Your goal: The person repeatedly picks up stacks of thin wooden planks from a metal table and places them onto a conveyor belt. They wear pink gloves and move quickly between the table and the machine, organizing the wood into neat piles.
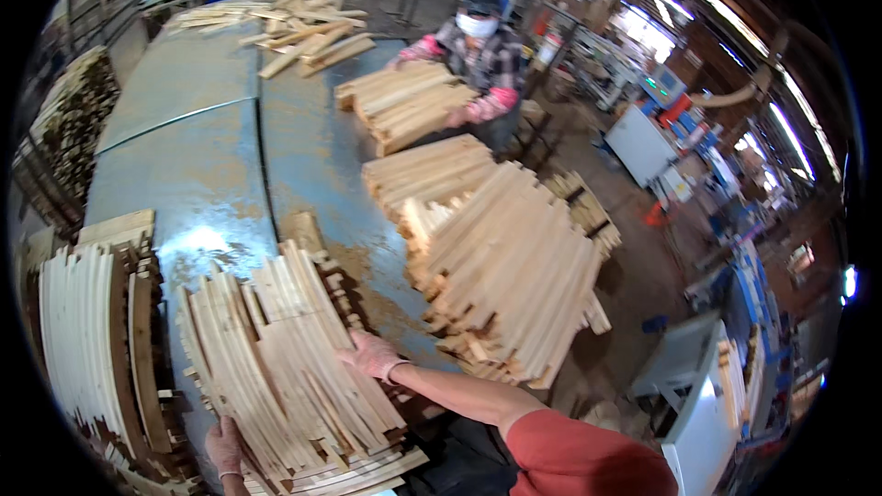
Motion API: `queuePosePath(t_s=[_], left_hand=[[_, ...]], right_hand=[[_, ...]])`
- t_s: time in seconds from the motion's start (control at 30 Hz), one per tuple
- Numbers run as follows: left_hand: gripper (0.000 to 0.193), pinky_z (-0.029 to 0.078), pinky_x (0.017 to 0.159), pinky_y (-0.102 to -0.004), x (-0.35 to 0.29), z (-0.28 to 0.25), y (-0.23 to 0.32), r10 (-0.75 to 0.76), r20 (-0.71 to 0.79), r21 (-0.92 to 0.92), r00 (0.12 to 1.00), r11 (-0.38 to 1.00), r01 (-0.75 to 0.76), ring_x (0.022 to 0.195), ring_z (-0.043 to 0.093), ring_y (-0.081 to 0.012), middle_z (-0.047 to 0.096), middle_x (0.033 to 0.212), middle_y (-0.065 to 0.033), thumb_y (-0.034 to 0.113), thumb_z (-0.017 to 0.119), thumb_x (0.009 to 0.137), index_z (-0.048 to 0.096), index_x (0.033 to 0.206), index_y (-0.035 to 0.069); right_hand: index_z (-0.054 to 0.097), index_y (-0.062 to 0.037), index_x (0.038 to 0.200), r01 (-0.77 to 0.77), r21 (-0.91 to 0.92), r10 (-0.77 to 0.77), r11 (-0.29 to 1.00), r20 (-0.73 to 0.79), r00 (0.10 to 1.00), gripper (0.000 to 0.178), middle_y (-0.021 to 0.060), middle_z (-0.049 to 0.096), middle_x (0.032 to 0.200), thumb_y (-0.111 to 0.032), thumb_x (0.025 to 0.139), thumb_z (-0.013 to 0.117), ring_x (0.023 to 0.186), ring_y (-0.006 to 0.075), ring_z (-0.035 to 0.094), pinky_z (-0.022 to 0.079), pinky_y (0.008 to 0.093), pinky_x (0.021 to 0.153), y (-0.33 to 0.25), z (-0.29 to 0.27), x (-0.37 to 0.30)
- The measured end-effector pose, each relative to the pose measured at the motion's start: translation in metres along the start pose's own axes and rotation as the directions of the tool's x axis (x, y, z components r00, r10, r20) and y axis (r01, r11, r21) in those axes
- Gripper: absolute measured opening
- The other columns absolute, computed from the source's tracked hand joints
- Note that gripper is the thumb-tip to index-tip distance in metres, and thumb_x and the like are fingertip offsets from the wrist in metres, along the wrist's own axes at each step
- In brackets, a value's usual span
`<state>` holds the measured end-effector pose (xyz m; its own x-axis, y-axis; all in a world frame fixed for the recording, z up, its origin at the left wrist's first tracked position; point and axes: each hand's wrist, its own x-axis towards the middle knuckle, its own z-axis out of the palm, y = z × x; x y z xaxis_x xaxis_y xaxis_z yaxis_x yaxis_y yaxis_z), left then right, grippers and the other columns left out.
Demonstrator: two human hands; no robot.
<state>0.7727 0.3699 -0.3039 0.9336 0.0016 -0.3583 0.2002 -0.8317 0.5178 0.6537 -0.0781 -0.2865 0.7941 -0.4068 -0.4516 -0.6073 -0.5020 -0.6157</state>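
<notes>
In front of me, a stack of pale wooden strips [294, 349] lies lengthwise on the worn blue-grey table. Its ends are uneven, and the top layer is fanned a little. My gloved right hand [370, 355] grips the stack's right edge, with the arm in a red sleeve reaching across. At the lower left side of the same stack, my gloved left hand [223, 446] holds the edge; its fingers are partly hidden against the wood. Both hands bear on the bundle from opposite sides.
Another strip stack [83, 340] stands at the left. A large strip pile [510, 266] lies to the right. Across the table, a co-worker [478, 73] in pink gloves holds a bundle of strips [404, 96]. Loose strips [312, 32] are heaped at the far end; machines [652, 147] stand at right.
</notes>
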Motion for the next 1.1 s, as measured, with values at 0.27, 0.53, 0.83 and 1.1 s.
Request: queuePosePath(t_s=[0.27,0.53,0.83,1.1], left_hand=[[0.082,0.008,0.132,-0.057,0.064,0.013,-0.011,0.19,0.134,0.326,0.973,0.918,-0.225,0.159,0.021,-0.0505,0.03,0.169,-0.0329,0.061,0.04,0.106,0.04,0.163,0.002],[0.042,0.052,0.07,-0.0286,0.029,-0.01,0.032,0.069,0.384,-0.834,0.921,0.453,0.314,0.08,0.06,-0.0161,0.062,0.094,-0.003,0.014,0.07,0.096,0.056,0.135,0.003],[0.051,0.055,0.092,-0.0296,0.049,-0.015,0.032,0.044,0.516,-0.767,0.856,0.468,0.439,0.099,0.069,-0.0166,0.072,0.11,-0.0076,0.016,0.076,0.09,0.061,0.135,-0.004],[0.063,0.055,0.094,-0.0344,-0.034,-0.049,0.065,0.054,0.33,-0.841,0.942,0.47,0.268,0.105,0.067,-0.0203,0.069,0.118,-0.012,0.016,0.083,0.084,0.055,0.136,-0.006]], right_hand=[[0.07,0.009,0.123,-0.184,-0.108,0.18,0.977,-0.05,0.982,0.092,0.0368,0.068,0.123,-0.077,0.094,0.052,0.121,0.0484,0.066,0.053,0.0523,0.103,-0.031,0.007,0.051],[0.072,0.0127,0.115,-0.294,-0.16,0.274,0.942,-0.137,0.952,0.093,0.0359,0.071,0.121,-0.076,0.09,0.059,0.115,0.0471,0.07,0.056,0.0505,0.098,-0.066,0.005,0.033],[0.069,0.0089,0.118,-0.324,-0.242,0.299,0.914,-0.137,0.944,0.102,0.0311,0.073,0.117,-0.087,0.088,0.055,0.115,0.0443,0.071,0.057,0.0498,0.097,-0.042,0.018,0.052],[0.077,0.0014,0.104,-0.179,-0.17,0.13,0.969,-0.263,0.956,0.079,0.0287,0.076,0.107,-0.075,0.095,0.058,0.105,0.0467,0.073,0.056,0.0505,0.093,-0.019,0.02,0.041]])
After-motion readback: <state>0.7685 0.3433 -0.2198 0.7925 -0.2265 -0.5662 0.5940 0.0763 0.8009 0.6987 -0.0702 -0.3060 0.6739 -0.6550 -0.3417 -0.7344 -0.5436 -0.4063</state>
